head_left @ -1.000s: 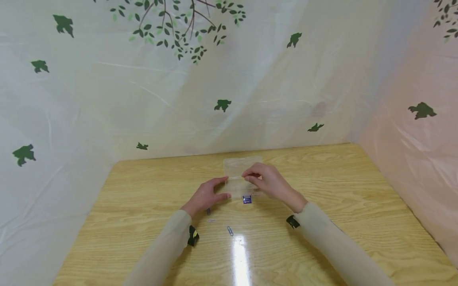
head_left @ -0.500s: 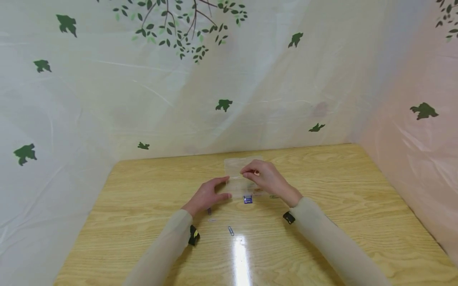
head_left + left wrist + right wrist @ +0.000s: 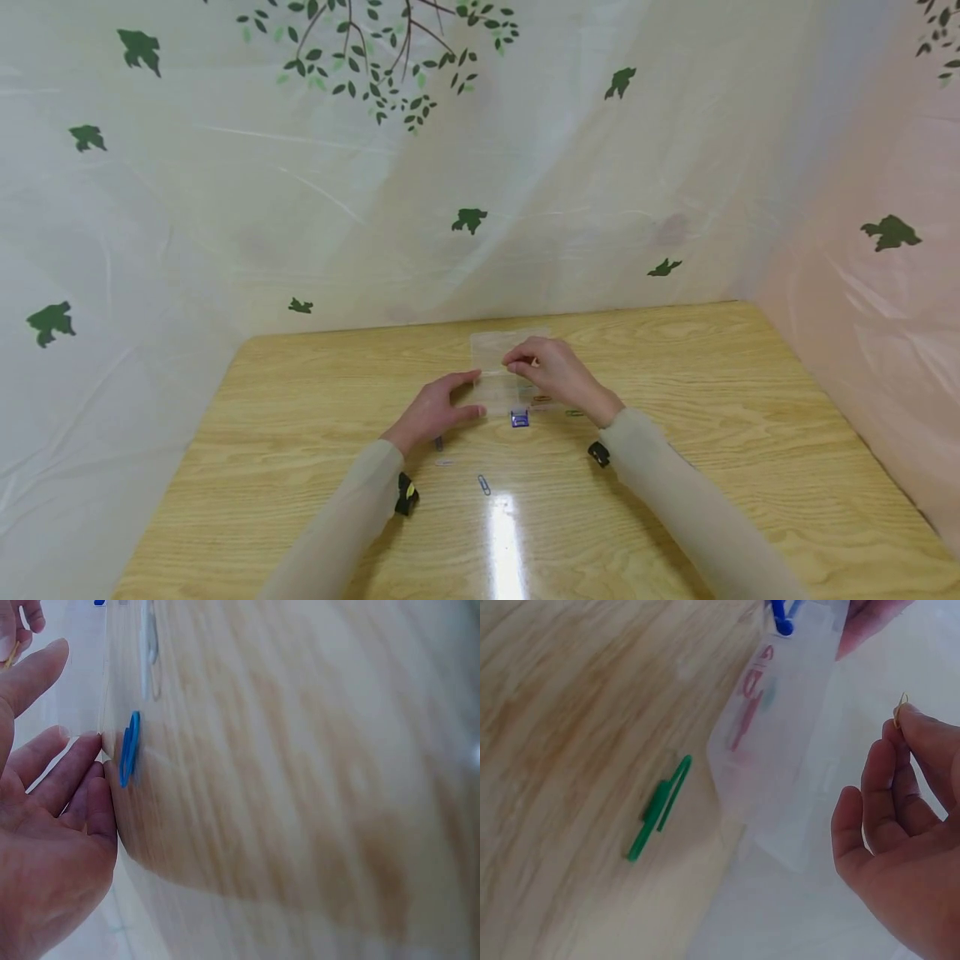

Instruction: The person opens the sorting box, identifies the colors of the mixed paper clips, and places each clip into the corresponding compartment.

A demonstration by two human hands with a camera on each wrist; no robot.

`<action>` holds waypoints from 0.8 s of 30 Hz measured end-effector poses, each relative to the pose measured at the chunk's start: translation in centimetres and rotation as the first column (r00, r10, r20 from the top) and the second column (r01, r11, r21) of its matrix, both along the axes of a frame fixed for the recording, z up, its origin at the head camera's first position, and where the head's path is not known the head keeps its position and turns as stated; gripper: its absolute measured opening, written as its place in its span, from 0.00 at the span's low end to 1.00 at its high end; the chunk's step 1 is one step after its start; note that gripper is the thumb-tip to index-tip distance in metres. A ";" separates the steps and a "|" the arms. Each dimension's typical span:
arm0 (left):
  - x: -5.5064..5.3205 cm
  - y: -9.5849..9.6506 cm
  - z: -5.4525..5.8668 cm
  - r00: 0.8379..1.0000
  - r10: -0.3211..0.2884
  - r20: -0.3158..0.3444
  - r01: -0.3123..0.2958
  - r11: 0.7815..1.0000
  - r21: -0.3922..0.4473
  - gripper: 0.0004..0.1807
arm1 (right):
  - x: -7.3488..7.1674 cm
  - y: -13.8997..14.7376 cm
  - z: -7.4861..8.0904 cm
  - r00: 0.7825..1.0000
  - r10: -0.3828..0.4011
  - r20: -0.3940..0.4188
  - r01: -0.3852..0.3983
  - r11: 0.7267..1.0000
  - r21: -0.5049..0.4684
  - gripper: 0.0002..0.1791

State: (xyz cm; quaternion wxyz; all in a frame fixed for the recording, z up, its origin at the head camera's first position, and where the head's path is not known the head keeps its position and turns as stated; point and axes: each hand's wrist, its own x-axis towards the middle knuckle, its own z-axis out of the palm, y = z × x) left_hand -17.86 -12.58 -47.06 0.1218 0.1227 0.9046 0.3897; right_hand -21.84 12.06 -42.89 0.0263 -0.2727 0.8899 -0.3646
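A clear plastic box (image 3: 497, 393) with a blue latch (image 3: 519, 418) lies on the table, its lid (image 3: 491, 343) raised at the back. Between thumb and index finger, my right hand (image 3: 558, 368) pinches a yellow paper clip (image 3: 901, 712) above the box. Extended fingers of my left hand (image 3: 435, 408) are at the box's left edge, with the thumb near its front corner; whether they press on it I cannot tell. Through the wall in the right wrist view a red shape (image 3: 746, 720) shows, perhaps a clip. Close to the left hand lies a blue paper clip (image 3: 130, 750).
A green paper clip (image 3: 660, 806) lies right of the box. Nearer the front are a white paper clip (image 3: 445, 462) and another blue paper clip (image 3: 483, 485). Behind the wooden table (image 3: 337, 367) hangs a pale sheet (image 3: 337, 208) with leaf and bird prints.
The right hand has shifted slightly left and back over the box, still pinching the yellow clip, and the green clip has come into sight. The left hand stays in place.
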 end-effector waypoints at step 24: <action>0.1 0.1 0.3 1.000 -0.002 -0.002 0.002 1.000 -0.006 0.37 | -0.9 -0.8 -1.4 0.999 0.052 -0.016 -0.050 0.992 0.118 0.07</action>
